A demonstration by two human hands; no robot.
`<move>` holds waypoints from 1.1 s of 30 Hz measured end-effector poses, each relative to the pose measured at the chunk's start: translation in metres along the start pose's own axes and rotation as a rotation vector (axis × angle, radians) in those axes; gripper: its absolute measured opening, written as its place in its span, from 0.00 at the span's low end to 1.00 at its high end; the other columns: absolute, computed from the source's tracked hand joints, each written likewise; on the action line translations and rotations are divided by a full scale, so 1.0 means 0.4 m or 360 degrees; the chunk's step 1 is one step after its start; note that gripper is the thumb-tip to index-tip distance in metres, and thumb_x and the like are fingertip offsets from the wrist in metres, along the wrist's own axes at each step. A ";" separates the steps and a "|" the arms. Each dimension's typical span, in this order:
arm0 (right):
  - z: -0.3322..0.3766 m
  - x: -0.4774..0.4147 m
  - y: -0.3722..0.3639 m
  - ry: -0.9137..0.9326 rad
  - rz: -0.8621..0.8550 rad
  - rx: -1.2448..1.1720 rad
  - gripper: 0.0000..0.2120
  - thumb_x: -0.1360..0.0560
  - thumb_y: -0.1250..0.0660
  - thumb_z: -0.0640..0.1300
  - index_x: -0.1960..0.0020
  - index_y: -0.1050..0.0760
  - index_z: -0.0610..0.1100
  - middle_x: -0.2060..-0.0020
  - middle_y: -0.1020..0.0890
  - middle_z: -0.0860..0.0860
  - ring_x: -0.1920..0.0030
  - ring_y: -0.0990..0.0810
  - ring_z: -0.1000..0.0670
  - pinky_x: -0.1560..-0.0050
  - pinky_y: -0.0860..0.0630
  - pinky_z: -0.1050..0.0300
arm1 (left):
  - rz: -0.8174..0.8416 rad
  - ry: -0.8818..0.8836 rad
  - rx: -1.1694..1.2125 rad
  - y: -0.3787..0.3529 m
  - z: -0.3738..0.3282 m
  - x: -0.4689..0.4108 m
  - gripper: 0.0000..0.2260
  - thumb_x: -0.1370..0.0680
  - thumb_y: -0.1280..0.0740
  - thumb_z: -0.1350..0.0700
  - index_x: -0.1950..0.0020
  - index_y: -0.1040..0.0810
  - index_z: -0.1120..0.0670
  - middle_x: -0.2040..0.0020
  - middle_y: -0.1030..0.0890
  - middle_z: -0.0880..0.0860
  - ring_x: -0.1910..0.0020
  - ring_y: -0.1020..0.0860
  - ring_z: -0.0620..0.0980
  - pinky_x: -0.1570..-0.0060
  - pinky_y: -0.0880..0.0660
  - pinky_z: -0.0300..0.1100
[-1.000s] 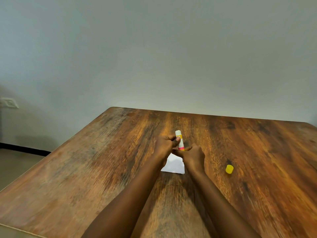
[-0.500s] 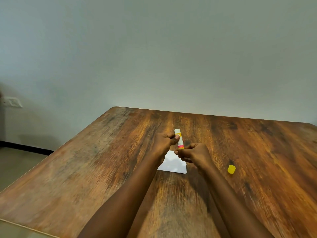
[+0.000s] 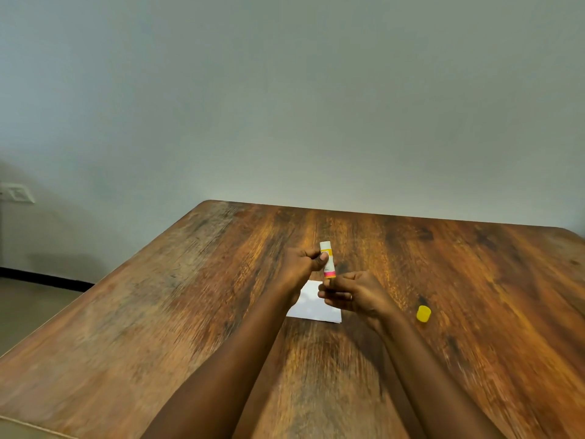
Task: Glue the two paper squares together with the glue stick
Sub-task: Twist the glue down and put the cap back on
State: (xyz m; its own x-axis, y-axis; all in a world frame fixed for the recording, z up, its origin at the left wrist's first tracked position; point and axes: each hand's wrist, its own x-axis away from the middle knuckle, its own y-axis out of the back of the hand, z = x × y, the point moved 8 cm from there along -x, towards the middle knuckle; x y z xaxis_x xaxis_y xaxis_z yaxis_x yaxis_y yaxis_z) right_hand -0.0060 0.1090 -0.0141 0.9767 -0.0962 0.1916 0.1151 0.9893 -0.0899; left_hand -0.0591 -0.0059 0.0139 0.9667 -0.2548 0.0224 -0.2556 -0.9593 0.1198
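With the yellow cap (image 3: 423,313) off, the left hand (image 3: 300,264) grips the glue stick (image 3: 329,265) and the right hand (image 3: 357,294) pinches its base; gluing the white paper (image 3: 316,307) seems still to come.

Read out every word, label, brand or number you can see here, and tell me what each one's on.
No text can be read.
On the glue stick, held in the left hand: yellow and pink bands only, any print too small and blurred.
On the yellow cap: no marking visible.
On the white paper: blank where it shows.
On the wall plate: nothing legible.
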 end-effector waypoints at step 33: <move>-0.020 -0.002 0.006 0.0056 0.0024 -0.0061 0.07 0.26 0.34 0.34 0.52 0.20 0.32 0.57 0.16 0.39 0.58 0.16 0.47 0.56 0.18 0.57 | -0.0082 -0.0013 0.0040 -0.009 0.011 -0.005 0.15 0.23 0.35 0.61 0.38 0.24 0.64 0.38 0.22 0.60 0.39 0.24 0.54 0.45 0.30 0.40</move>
State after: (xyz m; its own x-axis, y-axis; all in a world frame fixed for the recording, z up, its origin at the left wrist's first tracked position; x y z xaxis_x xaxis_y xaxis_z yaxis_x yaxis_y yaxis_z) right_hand -0.0049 0.1104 -0.0222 0.9841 -0.0858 0.1553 0.1064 0.9858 -0.1299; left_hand -0.0602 -0.0026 0.0090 0.9786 -0.2056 0.0088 -0.2055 -0.9740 0.0957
